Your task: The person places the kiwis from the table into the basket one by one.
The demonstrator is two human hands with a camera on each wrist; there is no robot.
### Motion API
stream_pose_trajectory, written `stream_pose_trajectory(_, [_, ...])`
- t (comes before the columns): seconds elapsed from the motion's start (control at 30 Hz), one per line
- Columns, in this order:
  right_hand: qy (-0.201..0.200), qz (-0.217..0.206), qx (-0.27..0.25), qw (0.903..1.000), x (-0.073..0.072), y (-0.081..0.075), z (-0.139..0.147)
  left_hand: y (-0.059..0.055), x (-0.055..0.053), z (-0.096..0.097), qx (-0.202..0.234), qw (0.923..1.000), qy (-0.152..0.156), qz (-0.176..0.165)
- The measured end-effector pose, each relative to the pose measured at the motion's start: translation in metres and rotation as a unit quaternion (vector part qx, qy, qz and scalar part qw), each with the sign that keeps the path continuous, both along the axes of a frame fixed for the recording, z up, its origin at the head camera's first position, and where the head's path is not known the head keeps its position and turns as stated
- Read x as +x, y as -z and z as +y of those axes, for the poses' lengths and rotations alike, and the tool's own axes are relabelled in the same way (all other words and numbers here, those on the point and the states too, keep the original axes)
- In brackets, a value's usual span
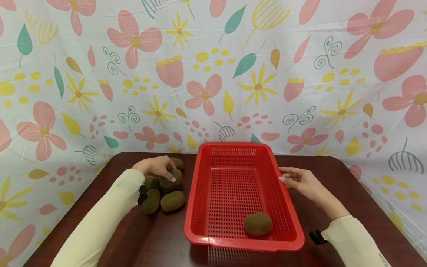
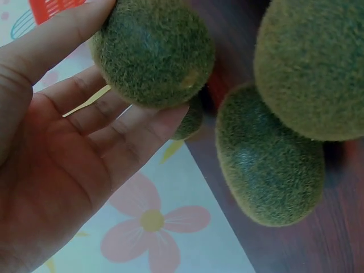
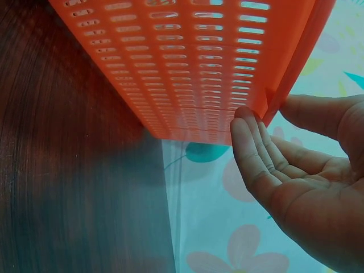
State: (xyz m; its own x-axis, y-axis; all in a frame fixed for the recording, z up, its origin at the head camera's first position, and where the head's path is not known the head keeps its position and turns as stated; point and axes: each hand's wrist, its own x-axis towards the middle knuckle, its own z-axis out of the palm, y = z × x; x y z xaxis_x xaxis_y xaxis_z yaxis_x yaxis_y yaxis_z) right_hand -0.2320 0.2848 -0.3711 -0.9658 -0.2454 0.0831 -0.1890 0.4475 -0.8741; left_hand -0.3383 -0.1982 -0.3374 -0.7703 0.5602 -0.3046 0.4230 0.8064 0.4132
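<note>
My left hand (image 1: 156,167) grips a brown fuzzy kiwi (image 1: 171,180) at the left of the table. In the left wrist view, thumb and fingers lie around that kiwi (image 2: 153,54), and other kiwis (image 2: 270,153) sit beside it. Several kiwis (image 1: 172,201) cluster around the hand in the head view. A red perforated plastic basket (image 1: 244,243) stands right of them, with one kiwi (image 1: 258,224) inside at its near right. My right hand (image 1: 305,183) holds the basket's right rim, its thumb at the lip and fingers against the side wall (image 3: 187,74).
The dark brown wooden table (image 1: 160,237) extends around the basket. Behind it hangs a white cloth (image 1: 213,122) printed with flowers and leaves. Black bands (image 1: 317,237) are worn at both wrists, over cream sleeves.
</note>
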Motion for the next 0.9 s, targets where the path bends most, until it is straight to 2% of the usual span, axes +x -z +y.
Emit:
stream_pose_trajectory(0.23, [-0.002,0.0,0.001,1.0,0.0,0.0,0.001,-0.014,0.002,0.002,0.017,0.9998,0.002,-0.005])
stream_pose_trajectory(0.53, [-0.005,0.005,0.007,1.0,0.0,0.0,0.001,-0.039,0.003,0.012,0.059,0.9981,-0.01,-0.016])
stream_pose_trajectory(0.77, [-0.005,0.008,0.009,0.9999,0.0,-0.001,0.001,-0.06,0.005,0.025,0.079,0.9966,0.019,0.008])
stream_pose_trajectory(0.9, [-0.002,0.004,0.012,0.9999,0.001,-0.001,0.001,-0.069,0.007,0.037,0.092,0.9955,0.024,0.011])
